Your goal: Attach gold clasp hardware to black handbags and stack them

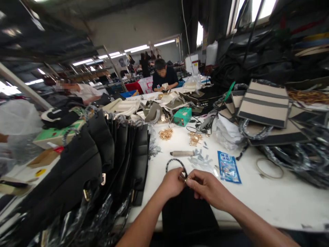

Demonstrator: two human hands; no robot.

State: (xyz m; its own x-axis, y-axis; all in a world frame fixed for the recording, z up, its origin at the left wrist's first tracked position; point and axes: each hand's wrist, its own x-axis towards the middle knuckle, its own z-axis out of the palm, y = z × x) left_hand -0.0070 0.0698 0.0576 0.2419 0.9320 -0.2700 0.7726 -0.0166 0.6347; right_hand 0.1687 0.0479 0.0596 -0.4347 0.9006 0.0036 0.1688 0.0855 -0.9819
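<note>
A black bag (186,214) lies at the near edge of the white table (269,202), right in front of me. My left hand (171,183) and my right hand (207,187) meet above its top and pinch a small metal fitting (183,178) where the bag's plastic-wrapped handle (174,162) loops up. Both hands are closed on that spot. Which hand holds the fitting and which the handle end is hard to tell.
A row of black bags (113,154) stands upright to my left. Gold hardware piles (166,133), a small tool (182,153), a blue packet (228,167), a green box (182,116) and striped bags (264,103) lie beyond. Two people work at the far end.
</note>
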